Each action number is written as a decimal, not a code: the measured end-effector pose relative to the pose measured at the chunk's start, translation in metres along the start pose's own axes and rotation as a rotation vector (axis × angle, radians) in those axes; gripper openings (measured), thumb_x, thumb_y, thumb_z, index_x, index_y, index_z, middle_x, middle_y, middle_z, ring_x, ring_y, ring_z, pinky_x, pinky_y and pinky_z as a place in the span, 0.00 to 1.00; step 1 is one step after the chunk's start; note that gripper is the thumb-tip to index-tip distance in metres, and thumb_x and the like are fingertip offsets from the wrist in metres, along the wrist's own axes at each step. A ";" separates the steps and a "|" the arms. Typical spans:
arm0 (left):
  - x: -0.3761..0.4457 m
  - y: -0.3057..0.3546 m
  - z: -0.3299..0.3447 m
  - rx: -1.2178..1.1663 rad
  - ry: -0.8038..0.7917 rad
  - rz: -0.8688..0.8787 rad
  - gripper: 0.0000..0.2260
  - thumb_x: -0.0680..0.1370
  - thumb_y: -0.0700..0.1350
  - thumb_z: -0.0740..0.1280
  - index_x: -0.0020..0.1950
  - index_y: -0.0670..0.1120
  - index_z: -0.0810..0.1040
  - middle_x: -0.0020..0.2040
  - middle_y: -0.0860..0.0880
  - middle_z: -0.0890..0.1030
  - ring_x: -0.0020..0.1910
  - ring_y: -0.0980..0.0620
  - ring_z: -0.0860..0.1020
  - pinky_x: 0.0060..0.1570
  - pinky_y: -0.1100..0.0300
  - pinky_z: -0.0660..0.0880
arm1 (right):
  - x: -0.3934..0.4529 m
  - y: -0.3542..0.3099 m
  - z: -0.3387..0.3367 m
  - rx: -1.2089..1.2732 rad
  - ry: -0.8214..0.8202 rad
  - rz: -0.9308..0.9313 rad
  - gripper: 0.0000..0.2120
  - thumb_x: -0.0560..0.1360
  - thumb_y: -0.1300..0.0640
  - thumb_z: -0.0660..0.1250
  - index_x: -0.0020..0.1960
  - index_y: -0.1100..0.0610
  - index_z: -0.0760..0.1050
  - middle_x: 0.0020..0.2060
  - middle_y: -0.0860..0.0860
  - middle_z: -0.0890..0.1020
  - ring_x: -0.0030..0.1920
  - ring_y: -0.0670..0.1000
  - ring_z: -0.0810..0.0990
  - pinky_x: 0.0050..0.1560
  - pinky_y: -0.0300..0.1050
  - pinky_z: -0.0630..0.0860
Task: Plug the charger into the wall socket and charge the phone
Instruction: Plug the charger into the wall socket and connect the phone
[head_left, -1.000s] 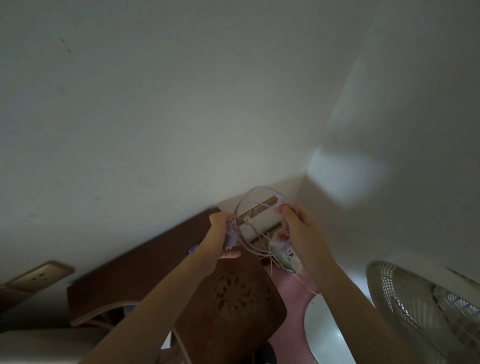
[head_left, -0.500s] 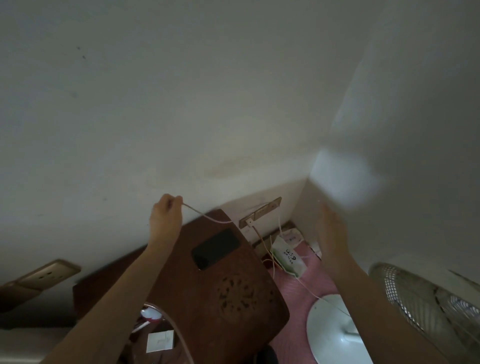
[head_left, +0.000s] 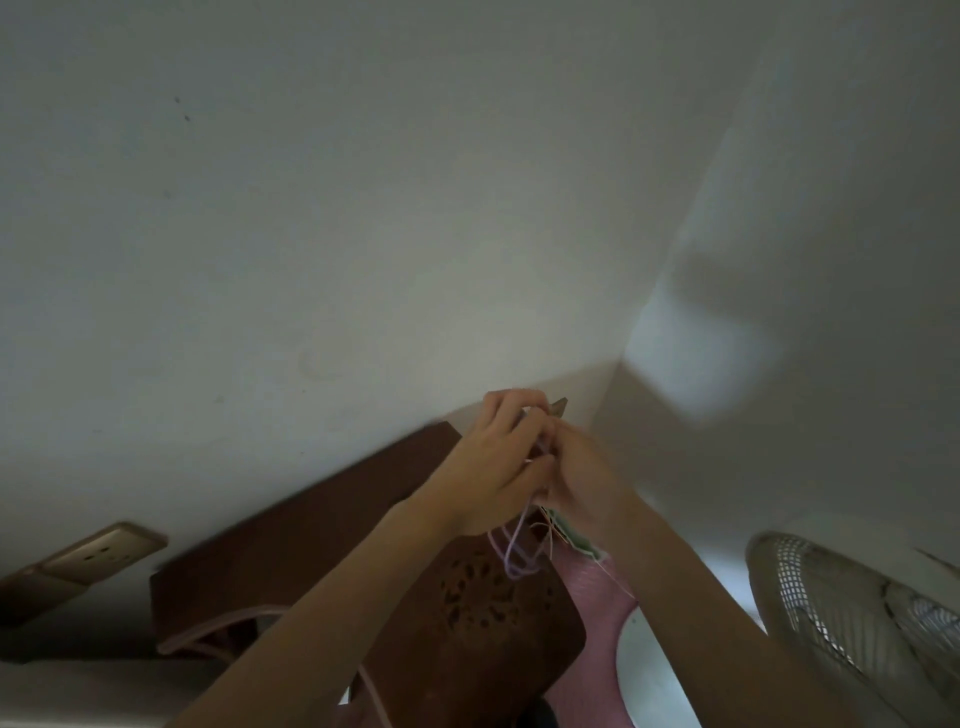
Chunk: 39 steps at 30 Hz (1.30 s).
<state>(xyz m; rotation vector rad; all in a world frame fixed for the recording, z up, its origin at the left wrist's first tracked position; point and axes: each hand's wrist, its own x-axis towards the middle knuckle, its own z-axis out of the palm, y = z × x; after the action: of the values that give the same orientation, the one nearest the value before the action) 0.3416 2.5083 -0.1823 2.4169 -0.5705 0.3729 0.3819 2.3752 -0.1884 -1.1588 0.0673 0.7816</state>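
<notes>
Nearest, two bare forearms rise from the bottom edge. A fan (head_left: 857, 618) with a white grille stands at the lower right. A brown wooden chair seat (head_left: 467, 613) lies beneath the arms, with a pink floor mat (head_left: 592, 587) at its right edge. Above the seat's far right corner, the left hand (head_left: 493, 467) and right hand (head_left: 587, 473) meet, fingers curled, pinching a thin pale cable (head_left: 511, 556) whose loops hang down over the seat. Just beyond the knuckles, a wall socket (head_left: 560, 405) is partly hidden. A second socket plate (head_left: 104, 545) sits at the far left on the wall (head_left: 311, 234).
</notes>
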 end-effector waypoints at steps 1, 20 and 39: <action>0.000 0.003 0.001 -0.212 -0.016 -0.053 0.07 0.76 0.40 0.61 0.54 0.44 0.70 0.62 0.50 0.69 0.61 0.52 0.68 0.60 0.59 0.68 | 0.001 0.001 -0.001 0.021 0.012 0.006 0.12 0.83 0.55 0.55 0.55 0.59 0.75 0.37 0.55 0.76 0.34 0.50 0.75 0.29 0.42 0.74; 0.046 -0.066 0.076 -1.183 0.111 -1.075 0.18 0.84 0.45 0.58 0.42 0.49 0.84 0.40 0.50 0.84 0.40 0.55 0.82 0.39 0.63 0.78 | 0.063 0.013 -0.048 -0.209 0.281 -0.103 0.25 0.78 0.38 0.62 0.40 0.60 0.77 0.24 0.50 0.75 0.21 0.47 0.71 0.23 0.38 0.69; 0.017 -0.248 0.182 0.234 -0.294 -0.509 0.15 0.82 0.50 0.47 0.44 0.49 0.71 0.38 0.53 0.73 0.38 0.51 0.75 0.37 0.54 0.75 | 0.321 0.208 -0.236 -0.774 0.635 0.031 0.19 0.79 0.41 0.59 0.38 0.53 0.75 0.26 0.37 0.74 0.27 0.39 0.77 0.26 0.32 0.67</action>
<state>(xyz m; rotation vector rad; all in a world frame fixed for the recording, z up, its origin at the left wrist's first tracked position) 0.4987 2.5661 -0.4410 2.7482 -0.0133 -0.1424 0.5775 2.3794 -0.5927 -2.1203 0.3312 0.4334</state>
